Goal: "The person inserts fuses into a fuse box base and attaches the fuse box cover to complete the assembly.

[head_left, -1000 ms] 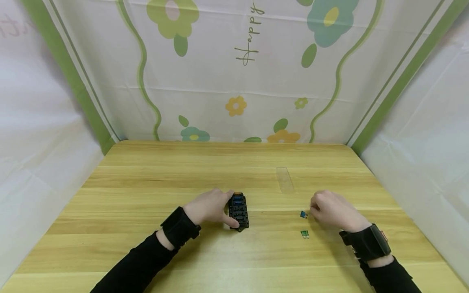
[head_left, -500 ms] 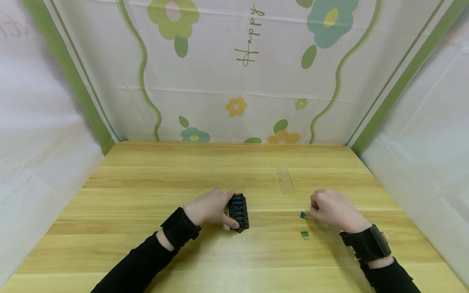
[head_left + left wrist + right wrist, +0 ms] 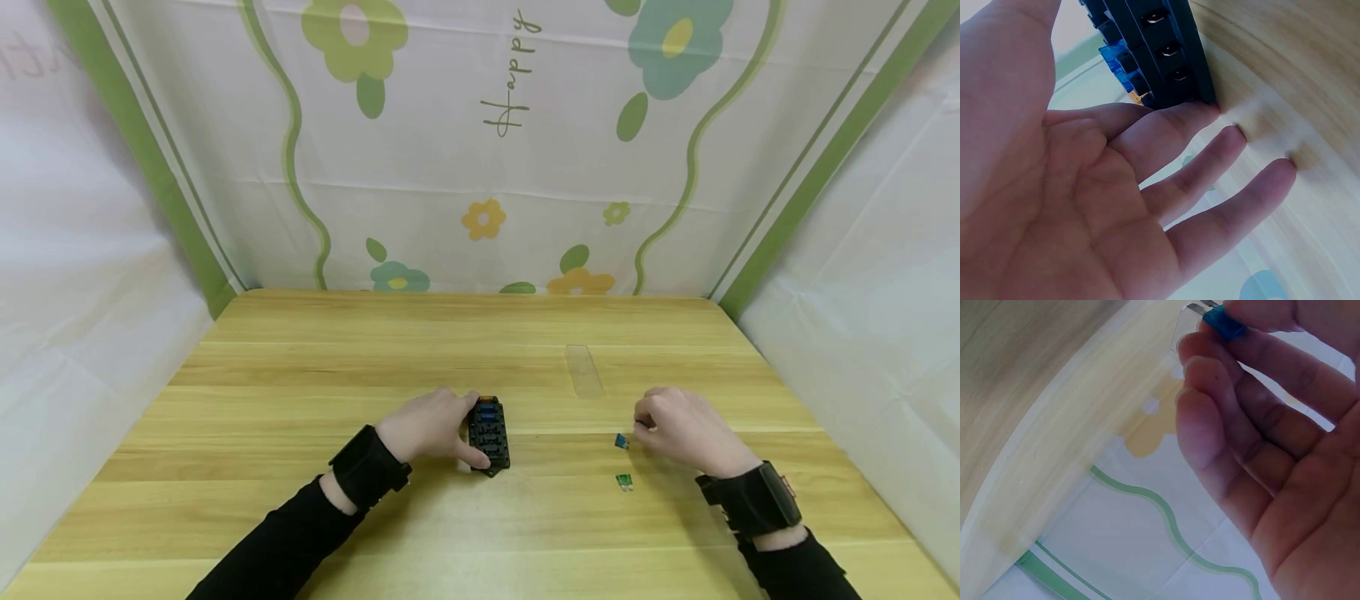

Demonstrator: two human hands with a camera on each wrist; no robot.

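From where I stand: black fuse block (image 3: 491, 442) on the table (image 3: 300, 358), midway between left and right edges. Long axis runs from near edge toward far edge; orange piece (image 3: 487, 398) and seated blue fuses (image 3: 487, 412) at the far-edge end. Left grip (image 3: 427, 423) spread along that length, grasping it, thumb at near end, finger at far end; block just right of the palm. Right grip (image 3: 686, 429), toward right edge, narrow, pinching a held blue fuse (image 3: 1225, 324), prongs clear of fingertips. Just beside: loose blue fuse (image 3: 622, 441); green fuse (image 3: 625, 481) nearer the near edge.
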